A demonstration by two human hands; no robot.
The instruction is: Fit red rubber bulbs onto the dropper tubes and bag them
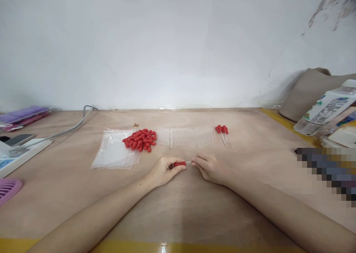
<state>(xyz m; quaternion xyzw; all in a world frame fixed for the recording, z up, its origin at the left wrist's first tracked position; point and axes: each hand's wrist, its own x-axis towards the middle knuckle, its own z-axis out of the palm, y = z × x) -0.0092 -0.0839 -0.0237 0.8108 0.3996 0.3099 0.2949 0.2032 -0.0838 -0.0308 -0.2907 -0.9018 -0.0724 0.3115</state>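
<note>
Between the thumb and fingers of my left hand [165, 170] is a red rubber dropper bulb [179, 164], lying sideways. My right hand [210, 167] pinches a thin clear dropper tube [188, 163], whose visible end meets the bulb's right end; how deep it sits inside I cannot tell. Beyond my hands, a row of clear tubes [189, 137] lies side by side. Left of the row is a heap of red bulbs [140, 139], partly on clear plastic bags [111, 151]. Several droppers with red bulbs fitted [223, 134] lie to the right.
At the left are a grey cable [71, 129], a white power strip [30, 156], a phone [20, 139] and a purple slotted object [9, 190]. A plastic bottle [325, 108] and a beige container [303, 93] stand at the right. A white wall [178, 49] bounds the table's back.
</note>
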